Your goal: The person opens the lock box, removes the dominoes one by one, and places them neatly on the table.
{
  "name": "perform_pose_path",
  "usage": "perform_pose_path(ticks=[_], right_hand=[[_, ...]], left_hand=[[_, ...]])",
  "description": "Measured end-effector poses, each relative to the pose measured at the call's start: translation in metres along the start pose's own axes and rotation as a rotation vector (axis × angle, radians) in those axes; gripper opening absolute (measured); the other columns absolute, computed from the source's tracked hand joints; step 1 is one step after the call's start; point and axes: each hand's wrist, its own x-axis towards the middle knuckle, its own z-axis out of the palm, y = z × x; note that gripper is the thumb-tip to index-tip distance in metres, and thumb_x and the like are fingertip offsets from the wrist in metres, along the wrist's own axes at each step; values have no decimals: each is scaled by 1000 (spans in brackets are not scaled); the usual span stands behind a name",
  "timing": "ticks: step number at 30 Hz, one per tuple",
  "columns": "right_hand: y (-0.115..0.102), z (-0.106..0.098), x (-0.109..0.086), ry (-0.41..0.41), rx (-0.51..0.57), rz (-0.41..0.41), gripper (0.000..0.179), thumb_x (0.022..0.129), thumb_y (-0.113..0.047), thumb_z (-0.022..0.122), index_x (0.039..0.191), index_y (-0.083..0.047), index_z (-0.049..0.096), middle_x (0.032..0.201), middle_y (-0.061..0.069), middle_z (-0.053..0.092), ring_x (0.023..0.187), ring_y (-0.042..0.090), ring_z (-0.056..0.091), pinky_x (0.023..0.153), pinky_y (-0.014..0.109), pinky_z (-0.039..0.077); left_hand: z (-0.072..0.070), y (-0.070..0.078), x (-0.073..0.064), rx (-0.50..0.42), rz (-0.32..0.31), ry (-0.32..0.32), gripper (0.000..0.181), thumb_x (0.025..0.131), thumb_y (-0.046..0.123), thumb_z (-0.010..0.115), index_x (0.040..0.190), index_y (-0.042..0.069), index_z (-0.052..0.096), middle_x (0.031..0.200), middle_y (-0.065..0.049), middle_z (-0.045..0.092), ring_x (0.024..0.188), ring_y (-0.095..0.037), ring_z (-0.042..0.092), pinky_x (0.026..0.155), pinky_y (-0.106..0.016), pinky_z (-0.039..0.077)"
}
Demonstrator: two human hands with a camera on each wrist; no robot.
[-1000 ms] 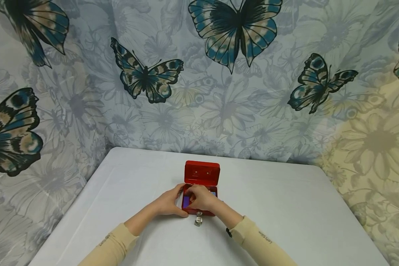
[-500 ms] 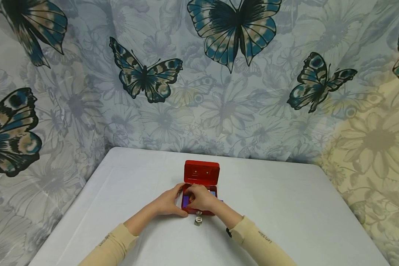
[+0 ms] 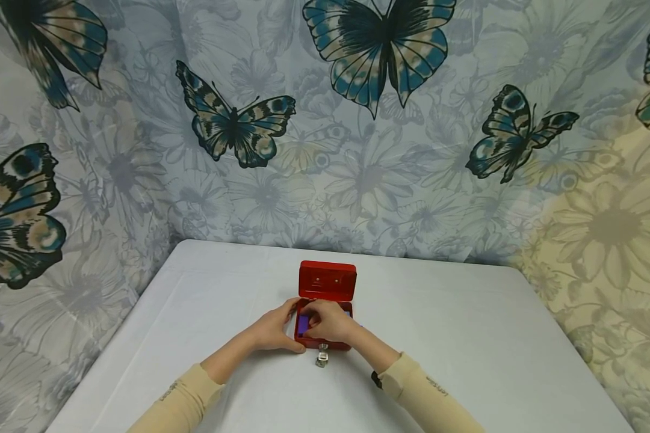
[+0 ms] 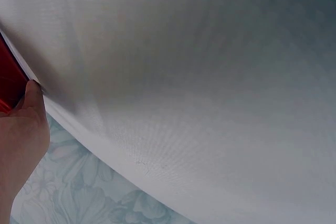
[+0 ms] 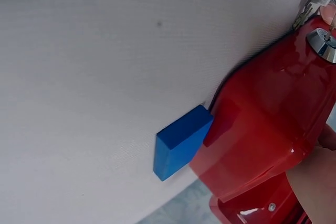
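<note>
A red metal cash box stands on the white table with its lid raised. My left hand grips the box's left side, thumb at the front corner and fingers toward the back; the left wrist view shows this hand against the red wall. Inside the box, my right hand has its fingers curled down beside a purple-blue block. Whether they pinch something is hidden. A blue rectangular block is outside, close by the box's right wall.
Keys hang from the lock on the box's front. White cloth covers the table. Behind it rises a wall covering printed with flowers and butterflies.
My right hand has shifted very slightly within the box, covering more of the blue at its right side. The left hand keeps its place, and the view drifts a little.
</note>
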Motion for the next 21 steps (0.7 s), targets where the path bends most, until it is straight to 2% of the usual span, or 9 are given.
perform_pose_path(ticks=[13, 21], right_hand=[[1, -8, -12, 54, 167, 89, 41, 81, -14, 80, 116, 0, 66, 103, 9, 68, 91, 22, 65, 79, 30, 57], [6, -11, -18, 84, 213, 120, 40, 82, -14, 78, 118, -3, 66, 107, 8, 68, 95, 23, 65, 82, 33, 57]], left_hand=[[2, 1, 1, -19, -20, -10, 104, 69, 32, 88, 149, 4, 28, 150, -16, 39, 133, -32, 44, 108, -44, 38], [2, 2, 0, -17, -27, -11, 104, 69, 31, 88, 149, 5, 28, 150, -15, 39, 134, -32, 43, 108, -45, 38]])
